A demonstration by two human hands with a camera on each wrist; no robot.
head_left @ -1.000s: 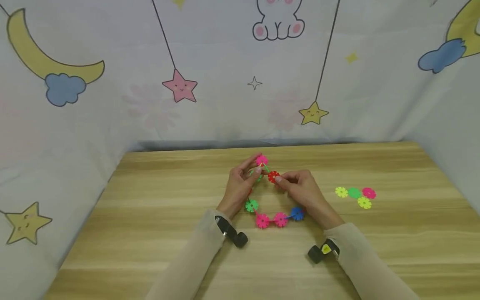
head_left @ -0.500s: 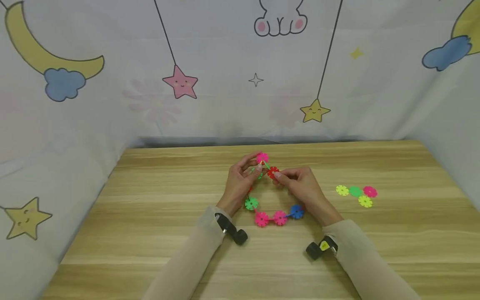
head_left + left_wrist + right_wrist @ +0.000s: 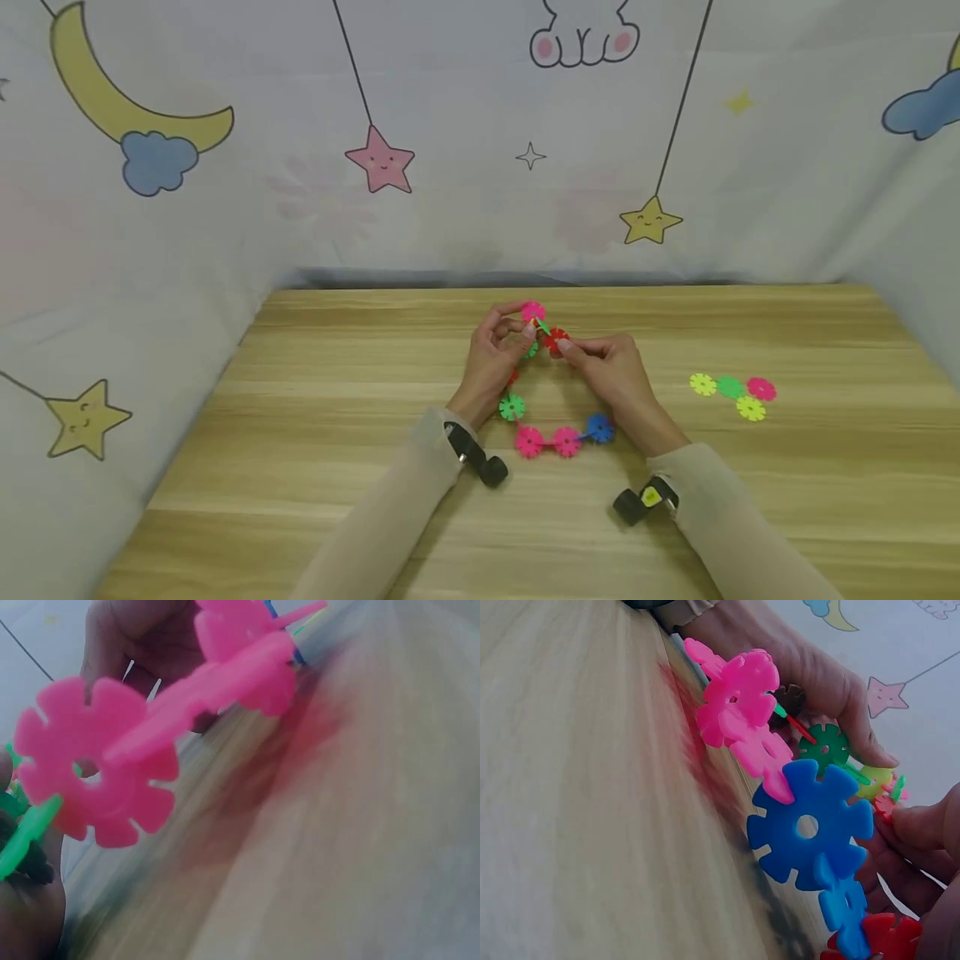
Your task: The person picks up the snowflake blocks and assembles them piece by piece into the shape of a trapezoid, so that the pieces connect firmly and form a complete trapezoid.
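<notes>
Between both hands [image 3: 558, 358], snowflake-disc chain [image 3: 558, 437], pinched

chain's far discs [image 3: 534, 343] hidden by fingers

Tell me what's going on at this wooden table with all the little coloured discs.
A person is joining notched plastic snowflake discs into a ring-shaped chain on the wooden table. The left hand pinches the chain's far end near a pink disc, while the right hand holds a red disc against it. Four loose discs, yellow-green, green and pink, lie to the right, untouched.
</notes>
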